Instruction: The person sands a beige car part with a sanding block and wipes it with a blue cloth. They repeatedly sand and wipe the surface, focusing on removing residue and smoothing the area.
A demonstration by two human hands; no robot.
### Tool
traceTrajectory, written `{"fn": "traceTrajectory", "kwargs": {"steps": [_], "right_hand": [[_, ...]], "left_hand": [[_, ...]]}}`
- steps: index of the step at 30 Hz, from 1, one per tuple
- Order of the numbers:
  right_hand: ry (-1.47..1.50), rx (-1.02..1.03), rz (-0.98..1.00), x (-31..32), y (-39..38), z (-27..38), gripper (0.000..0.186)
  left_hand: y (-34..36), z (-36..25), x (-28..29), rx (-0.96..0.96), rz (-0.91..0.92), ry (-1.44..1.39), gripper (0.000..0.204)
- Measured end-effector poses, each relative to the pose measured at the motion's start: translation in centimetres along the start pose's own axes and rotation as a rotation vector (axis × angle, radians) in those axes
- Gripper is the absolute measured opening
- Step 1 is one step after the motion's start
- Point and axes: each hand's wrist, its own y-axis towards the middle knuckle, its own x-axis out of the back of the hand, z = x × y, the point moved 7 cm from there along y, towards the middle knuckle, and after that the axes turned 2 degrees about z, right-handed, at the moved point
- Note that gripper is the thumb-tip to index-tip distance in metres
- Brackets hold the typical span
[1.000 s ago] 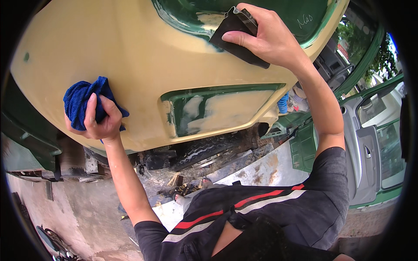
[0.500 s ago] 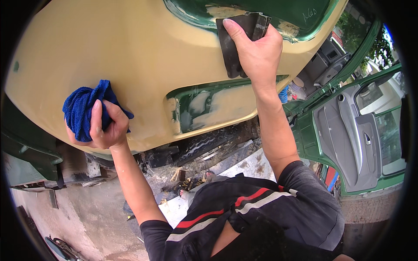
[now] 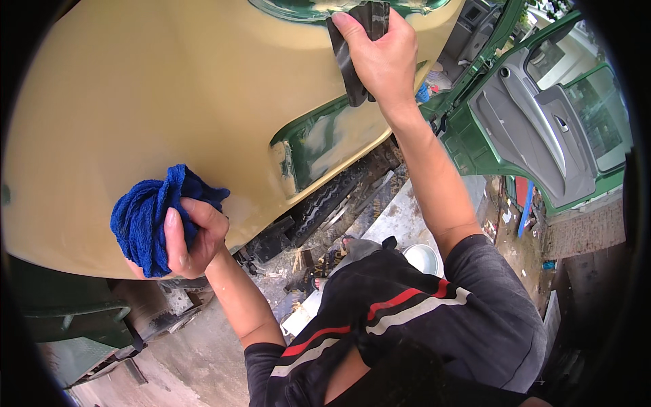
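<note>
My left hand [image 3: 190,241] grips a crumpled blue cloth [image 3: 139,224] against the lower left of a cream-painted vehicle panel [image 3: 135,102]. My right hand [image 3: 380,64] is closed on a folded black sheet, apparently sandpaper [image 3: 344,64], at the lower edge of the upper green recess [image 3: 291,7]. Below that sheet, a second recess [image 3: 319,149] shows green paint with pale patches and a cream rim.
An open green vehicle door [image 3: 515,125] with grey lining stands at right. Below the panel are dark metal parts [image 3: 319,203], a white bucket [image 3: 420,259], debris and a pale board [image 3: 393,217] near my feet. A blue strip [image 3: 525,207] leans beneath the door.
The view has shifted, so the panel sits higher and the bucket shows. My right hand has turned more upright with the black sheet. My left hand still holds the cloth, now lower in view.
</note>
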Motion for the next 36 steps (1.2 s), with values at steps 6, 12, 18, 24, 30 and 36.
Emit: {"fn": "traceTrajectory", "kwargs": {"steps": [6, 12, 18, 24, 30, 36], "right_hand": [[-0.047, -0.089, -0.015, 0.3, -1.0, -0.6, 0.023], [0.000, -0.228, -0.001, 0.1, -1.2, -1.9, 0.021], [-0.021, -0.253, -0.005, -0.2, -0.9, -1.9, 0.019], [-0.015, -0.235, -0.040, -0.3, -0.8, -1.7, 0.021], [-0.002, -0.217, -0.040, -0.2, -0.7, -2.0, 0.017], [0.076, -0.213, -0.056, 1.1, -0.7, -3.2, 0.020]], "left_hand": [[-0.9, 1.1, 0.8, 0.070, -0.071, -0.182, 0.032], [-2.0, 1.9, 1.6, 0.118, -0.183, -0.261, 0.033], [-3.1, 3.0, 2.9, 0.124, -0.166, -0.229, 0.037], [-3.4, 2.9, 3.2, 0.165, -0.214, -0.200, 0.040], [-4.5, 4.0, 4.0, 0.121, -0.231, -0.200, 0.040], [-4.3, 3.6, 3.5, 0.111, -0.257, -0.230, 0.039]]}}
